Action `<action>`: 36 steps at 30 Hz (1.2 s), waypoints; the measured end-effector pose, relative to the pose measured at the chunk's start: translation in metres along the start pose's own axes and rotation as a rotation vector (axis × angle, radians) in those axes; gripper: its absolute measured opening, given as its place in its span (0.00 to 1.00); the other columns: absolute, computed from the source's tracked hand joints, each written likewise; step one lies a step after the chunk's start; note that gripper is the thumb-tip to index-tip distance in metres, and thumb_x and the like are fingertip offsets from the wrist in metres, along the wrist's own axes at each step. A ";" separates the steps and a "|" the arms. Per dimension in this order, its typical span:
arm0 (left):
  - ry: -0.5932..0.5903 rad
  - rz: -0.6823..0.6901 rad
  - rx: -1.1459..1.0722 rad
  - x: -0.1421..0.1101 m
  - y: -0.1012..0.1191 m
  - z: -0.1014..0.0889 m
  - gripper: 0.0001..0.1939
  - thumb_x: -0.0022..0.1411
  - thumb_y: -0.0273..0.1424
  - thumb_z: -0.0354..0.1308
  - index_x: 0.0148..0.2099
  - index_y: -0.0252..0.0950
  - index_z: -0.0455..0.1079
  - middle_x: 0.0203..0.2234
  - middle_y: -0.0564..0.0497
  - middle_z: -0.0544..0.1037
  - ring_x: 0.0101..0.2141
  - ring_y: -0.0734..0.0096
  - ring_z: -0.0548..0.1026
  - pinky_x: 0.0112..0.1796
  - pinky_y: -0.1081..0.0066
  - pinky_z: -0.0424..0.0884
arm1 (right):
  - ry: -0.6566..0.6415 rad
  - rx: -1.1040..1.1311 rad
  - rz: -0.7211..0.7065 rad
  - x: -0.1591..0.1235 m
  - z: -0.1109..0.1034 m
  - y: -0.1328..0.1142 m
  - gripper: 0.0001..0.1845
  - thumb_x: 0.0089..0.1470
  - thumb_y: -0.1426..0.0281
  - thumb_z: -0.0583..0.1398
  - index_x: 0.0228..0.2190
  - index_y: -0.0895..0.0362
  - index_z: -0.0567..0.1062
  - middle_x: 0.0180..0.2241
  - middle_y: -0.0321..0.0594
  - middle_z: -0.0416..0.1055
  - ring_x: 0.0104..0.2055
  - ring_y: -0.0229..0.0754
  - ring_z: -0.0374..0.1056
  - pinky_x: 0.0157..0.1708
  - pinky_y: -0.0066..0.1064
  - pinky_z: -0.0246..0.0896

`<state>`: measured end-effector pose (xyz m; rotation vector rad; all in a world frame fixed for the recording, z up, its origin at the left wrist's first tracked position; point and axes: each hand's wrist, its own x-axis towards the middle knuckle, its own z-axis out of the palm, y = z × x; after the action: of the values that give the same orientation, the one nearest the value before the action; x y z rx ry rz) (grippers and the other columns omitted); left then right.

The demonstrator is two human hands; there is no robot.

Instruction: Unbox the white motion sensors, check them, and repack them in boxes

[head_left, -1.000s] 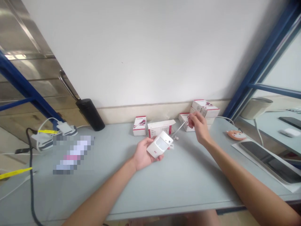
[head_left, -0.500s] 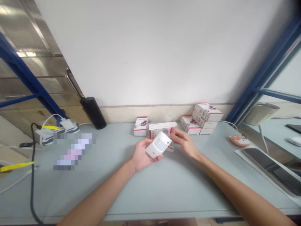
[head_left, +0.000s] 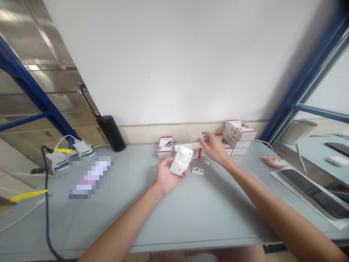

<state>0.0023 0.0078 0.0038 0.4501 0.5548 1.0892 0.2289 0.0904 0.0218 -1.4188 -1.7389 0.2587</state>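
Note:
My left hand [head_left: 167, 177] cradles a white plastic motion sensor [head_left: 181, 160], its rounded lens facing up and its fingers wrapped behind it. My right hand [head_left: 214, 147] hangs open above the table, holding nothing, nearest to a stack of white boxes with red trim [head_left: 238, 135]. A small white bracket [head_left: 197, 171] lies on the table just right of the sensor. Beside it sits a tiny pale part [head_left: 206, 162]. An opened white box [head_left: 190, 150] stands behind the sensor, partly hidden by it, with a smaller box [head_left: 165, 147] to its left.
The grey-blue table [head_left: 207, 211] holds a black cylinder [head_left: 110, 133], a pixelated blurred item [head_left: 91, 177], a power strip with adapters [head_left: 57, 162], a black cable [head_left: 46, 207], an orange fox-shaped mouse [head_left: 275, 161] and a dark tablet [head_left: 308, 193]. A wall stands behind.
My right hand has moved away from the sensor toward the boxes, fingers spread. The small white bracket now lies alone on the table. The sensor has turned more upright in my left hand.

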 end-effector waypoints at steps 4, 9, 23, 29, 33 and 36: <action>0.049 0.050 -0.031 -0.001 0.005 0.004 0.20 0.61 0.33 0.57 0.51 0.28 0.75 0.40 0.32 0.83 0.28 0.60 0.76 0.28 0.67 0.70 | -0.082 0.077 0.073 0.036 0.022 0.002 0.25 0.55 0.56 0.66 0.50 0.56 0.77 0.53 0.54 0.77 0.58 0.61 0.70 0.61 0.51 0.60; 0.032 0.077 -0.047 -0.002 0.010 0.005 0.18 0.62 0.34 0.58 0.50 0.28 0.76 0.44 0.31 0.83 0.28 0.62 0.76 0.28 0.67 0.70 | -0.113 0.195 0.047 0.047 0.019 -0.003 0.09 0.57 0.60 0.62 0.35 0.52 0.75 0.38 0.43 0.80 0.44 0.53 0.75 0.52 0.45 0.67; 0.019 0.064 0.007 -0.006 0.001 0.007 0.18 0.64 0.35 0.58 0.50 0.29 0.76 0.41 0.34 0.82 0.29 0.60 0.77 0.31 0.65 0.70 | -0.028 0.847 0.146 -0.001 -0.045 0.033 0.14 0.56 0.59 0.65 0.35 0.49 0.66 0.28 0.32 0.59 0.28 0.39 0.56 0.27 0.30 0.53; -0.008 0.047 0.045 -0.007 -0.001 0.005 0.21 0.66 0.37 0.57 0.55 0.29 0.76 0.48 0.31 0.81 0.31 0.59 0.77 0.32 0.64 0.71 | -0.002 0.800 0.125 0.002 -0.048 0.049 0.12 0.56 0.61 0.64 0.33 0.50 0.66 0.27 0.32 0.58 0.27 0.38 0.53 0.27 0.31 0.49; 0.040 0.031 0.031 -0.010 0.001 0.007 0.23 0.65 0.37 0.58 0.56 0.27 0.76 0.49 0.30 0.81 0.30 0.63 0.75 0.31 0.66 0.70 | 0.005 0.791 0.150 0.005 -0.050 0.053 0.13 0.55 0.60 0.64 0.33 0.50 0.65 0.27 0.32 0.59 0.27 0.39 0.55 0.28 0.32 0.51; 0.044 0.018 0.058 -0.011 0.001 0.010 0.23 0.66 0.37 0.57 0.57 0.26 0.75 0.50 0.29 0.80 0.28 0.63 0.75 0.31 0.65 0.70 | -0.005 0.809 0.152 0.003 -0.049 0.048 0.14 0.54 0.58 0.64 0.34 0.49 0.64 0.29 0.33 0.61 0.29 0.41 0.59 0.29 0.33 0.55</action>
<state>0.0039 -0.0029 0.0141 0.4831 0.6231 1.1050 0.2978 0.0924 0.0233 -0.9340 -1.2866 0.9286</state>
